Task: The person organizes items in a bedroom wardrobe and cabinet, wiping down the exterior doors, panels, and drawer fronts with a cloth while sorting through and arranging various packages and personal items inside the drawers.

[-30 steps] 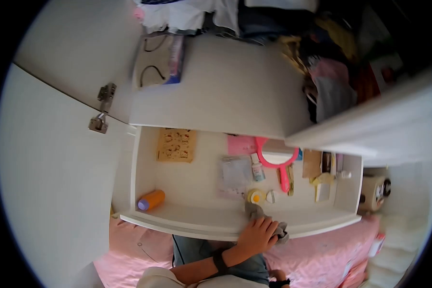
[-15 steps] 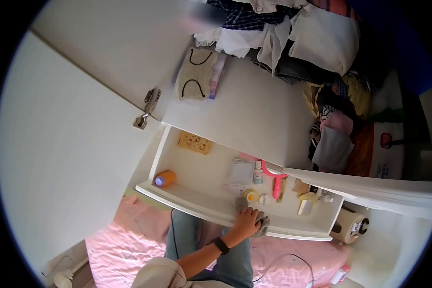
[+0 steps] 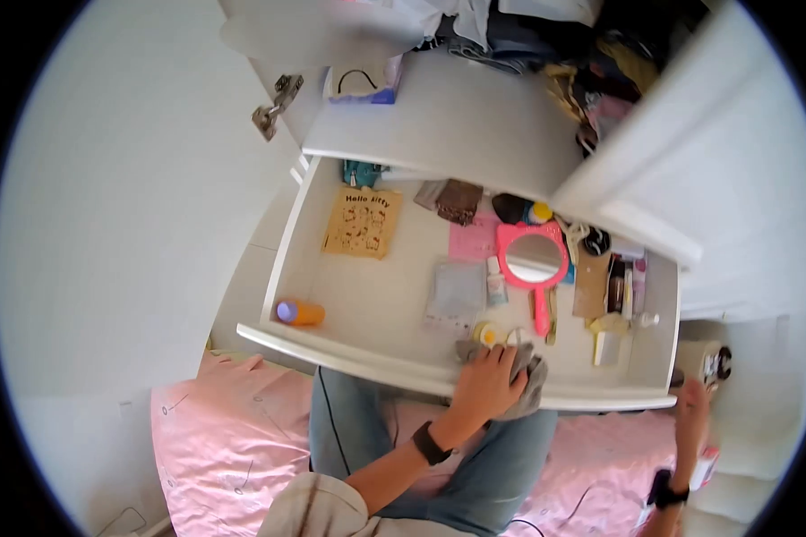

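Observation:
My left hand (image 3: pixel 485 385), with a dark band on its wrist, reaches over the drawer's front edge with its fingers wrapped on a grey cloth (image 3: pixel 530 380). The cloth drapes over the edge beside a small round yellow-and-white item (image 3: pixel 488 334). My right hand (image 3: pixel 692 403) is raised just beyond the right front corner of the open white drawer (image 3: pixel 376 360); its fingers are blurred. Inside the drawer lie a pink hand mirror (image 3: pixel 541 309), a small white bottle (image 3: pixel 496 285), a clear packet (image 3: pixel 458 288), a Hello Kitty pouch (image 3: pixel 363 224) and an orange bottle (image 3: pixel 303 312).
Cabinet doors (image 3: pixel 134 206) (image 3: pixel 716 134) stand open on both sides. Clothes (image 3: pixel 488 45) and a bag (image 3: pixel 363 82) sit on the shelf above. A beige appliance (image 3: pixel 703 362) is at the right. Pink bedding (image 3: pixel 215 430) lies below the drawer.
More of the drawer's back shows, including dark and teal items. My right hand has come up at the right. My left hand still holds the cloth at the front edge. The view has shifted.

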Demonstrator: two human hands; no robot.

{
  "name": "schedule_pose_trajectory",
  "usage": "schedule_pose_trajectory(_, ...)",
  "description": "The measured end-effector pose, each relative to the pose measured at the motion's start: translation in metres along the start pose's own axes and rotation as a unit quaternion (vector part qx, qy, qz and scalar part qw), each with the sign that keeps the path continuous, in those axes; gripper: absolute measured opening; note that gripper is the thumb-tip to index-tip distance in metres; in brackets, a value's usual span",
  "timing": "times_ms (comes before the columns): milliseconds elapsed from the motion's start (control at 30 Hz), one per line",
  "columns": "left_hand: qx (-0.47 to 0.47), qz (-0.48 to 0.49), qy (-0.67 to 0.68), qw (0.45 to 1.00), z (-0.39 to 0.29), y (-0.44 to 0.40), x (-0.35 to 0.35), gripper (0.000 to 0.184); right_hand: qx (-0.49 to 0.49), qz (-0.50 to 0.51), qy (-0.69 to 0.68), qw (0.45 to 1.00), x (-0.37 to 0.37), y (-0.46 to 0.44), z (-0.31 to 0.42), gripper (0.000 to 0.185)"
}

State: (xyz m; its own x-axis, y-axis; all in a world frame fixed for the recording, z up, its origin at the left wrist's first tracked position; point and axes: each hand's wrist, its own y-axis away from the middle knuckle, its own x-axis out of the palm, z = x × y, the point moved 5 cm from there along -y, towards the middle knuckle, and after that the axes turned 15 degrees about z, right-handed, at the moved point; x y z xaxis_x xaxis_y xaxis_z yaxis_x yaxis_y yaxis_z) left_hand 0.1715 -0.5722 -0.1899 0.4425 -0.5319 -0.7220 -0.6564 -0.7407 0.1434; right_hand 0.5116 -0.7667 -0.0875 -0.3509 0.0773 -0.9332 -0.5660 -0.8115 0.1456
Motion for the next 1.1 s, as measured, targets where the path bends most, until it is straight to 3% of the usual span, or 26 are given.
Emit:
schedule_pose_trajectory(33,0.002,-0.010,0.011,1.000,0.000,0.005,0.003,0.033,-0.020,0.020,-0.062,0.998,0.029,-0.001,0.035,0.028)
schedule_pose_trajectory(100,0.010,-0.016,0.008,1.000,0.000,0.015,0.009,0.032,-0.229,-0.001,-0.016,0.973,0.079,0.018,0.108,0.037)
schedule_pose_trajectory(133,0.010,-0.015,-0.004,1.000,0.002,0.021,0.013,0.032,-0.282,0.012,-0.005,0.959,0.099,0.033,0.137,0.040)
schedule_pose_trajectory(167,0.009,-0.017,-0.017,1.000,0.002,0.022,0.015,0.032,-0.307,0.053,0.043,0.949,0.119,0.043,0.155,0.043)
schedule_pose_trajectory(233,-0.001,-0.029,-0.041,0.999,0.003,0.023,0.016,0.033,-0.355,0.125,-0.009,0.926,0.150,0.061,0.175,0.046)
schedule_pose_trajectory(500,-0.007,-0.012,-0.084,0.996,-0.019,0.029,0.024,0.038,-0.334,-0.082,-0.058,0.937,0.171,0.084,0.165,0.049)
schedule_pose_trajectory(600,-0.002,-0.019,-0.088,0.996,-0.018,0.026,0.022,0.039,-0.307,-0.045,-0.058,0.949,0.175,0.082,0.165,0.048)
schedule_pose_trajectory(800,0.008,-0.004,-0.077,0.997,-0.017,0.032,0.020,0.036,-0.302,-0.095,-0.043,0.948,0.176,0.088,0.171,0.048)
schedule_pose_trajectory(1100,0.031,0.016,-0.062,0.997,-0.006,0.036,0.025,0.038,-0.265,-0.068,-0.062,0.960,0.180,0.090,0.175,0.050)
